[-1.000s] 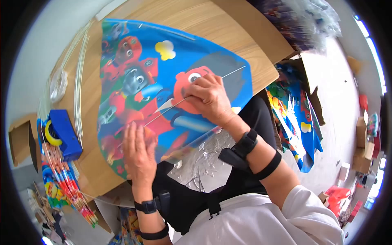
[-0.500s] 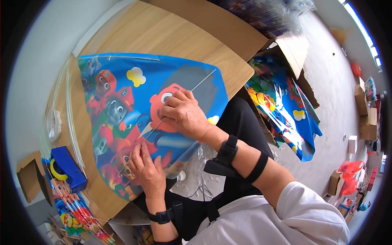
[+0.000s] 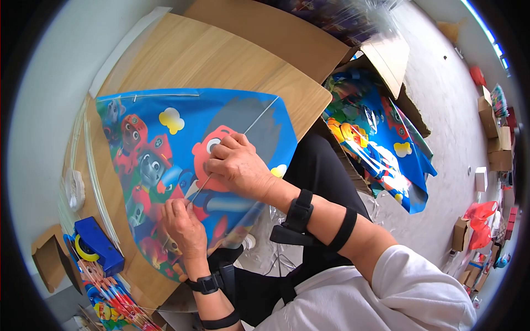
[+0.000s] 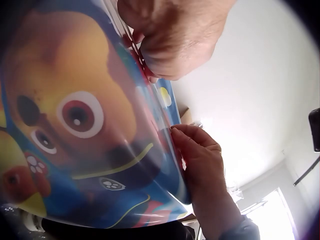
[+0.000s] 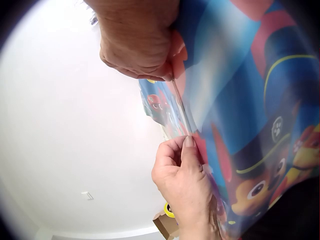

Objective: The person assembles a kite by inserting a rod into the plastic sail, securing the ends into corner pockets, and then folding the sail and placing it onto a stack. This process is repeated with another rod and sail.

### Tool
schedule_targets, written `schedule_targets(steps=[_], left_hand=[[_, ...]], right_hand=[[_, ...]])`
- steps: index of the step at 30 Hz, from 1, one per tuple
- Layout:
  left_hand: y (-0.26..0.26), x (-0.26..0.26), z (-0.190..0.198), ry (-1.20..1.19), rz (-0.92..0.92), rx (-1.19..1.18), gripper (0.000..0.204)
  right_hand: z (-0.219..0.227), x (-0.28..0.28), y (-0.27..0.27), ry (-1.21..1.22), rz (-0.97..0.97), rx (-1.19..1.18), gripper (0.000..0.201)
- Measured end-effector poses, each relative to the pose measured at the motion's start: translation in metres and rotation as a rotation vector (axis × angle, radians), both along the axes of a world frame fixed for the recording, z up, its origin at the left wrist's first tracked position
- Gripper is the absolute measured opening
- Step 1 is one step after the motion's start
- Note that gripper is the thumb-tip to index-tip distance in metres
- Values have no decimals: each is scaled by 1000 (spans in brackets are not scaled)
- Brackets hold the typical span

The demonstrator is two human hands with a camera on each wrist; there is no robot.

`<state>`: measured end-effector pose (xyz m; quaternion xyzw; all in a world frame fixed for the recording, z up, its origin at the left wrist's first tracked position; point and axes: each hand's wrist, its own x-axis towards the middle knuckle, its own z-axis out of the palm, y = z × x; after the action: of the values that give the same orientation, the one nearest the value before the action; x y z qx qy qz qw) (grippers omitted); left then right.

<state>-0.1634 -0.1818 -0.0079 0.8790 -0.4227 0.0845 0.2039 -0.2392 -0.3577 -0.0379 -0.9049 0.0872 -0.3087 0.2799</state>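
Observation:
A thin white rod (image 3: 259, 117) runs across the middle of a blue kite (image 3: 281, 129) printed with cartoon puppies. My right hand (image 3: 240, 168) pinches the rod near the red cap figure, fingers curled. Closer to me, my left hand (image 3: 186, 229) pinches the same rod between thumb and fingertips. A short stretch of rod (image 5: 180, 102) shows between the two hands in the right wrist view. In the left wrist view, the kite's printed film (image 4: 55, 70) bends down past the table's front edge. A second rod (image 3: 165, 95) lies along the kite's far edge.
The wooden table (image 3: 210, 49) carries a bundle of thin rods (image 3: 95, 182) and a blue tape dispenser (image 3: 102, 245) at left. Beside the right knee stands an open carton of folded printed sheets (image 3: 381, 143). More printed material (image 3: 118, 298) hangs off the left edge.
The left hand's fingers, straight on the film a second ago, are now curled at the rod. Both hands and the kite appear lower and further left as the head view shifted.

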Motion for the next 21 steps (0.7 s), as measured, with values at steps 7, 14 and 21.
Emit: schedule_targets(steps=[7, 14, 21], left_hand=[[-3, -2, 0, 0, 8, 28, 11], [-5, -1, 4, 22, 11, 38, 11], [-1, 3, -4, -45, 32, -30, 9]], right_hand=[[3, 0, 0, -44, -3, 25, 6], [5, -2, -2, 26, 17, 25, 12], [8, 2, -2, 1, 35, 23, 9]])
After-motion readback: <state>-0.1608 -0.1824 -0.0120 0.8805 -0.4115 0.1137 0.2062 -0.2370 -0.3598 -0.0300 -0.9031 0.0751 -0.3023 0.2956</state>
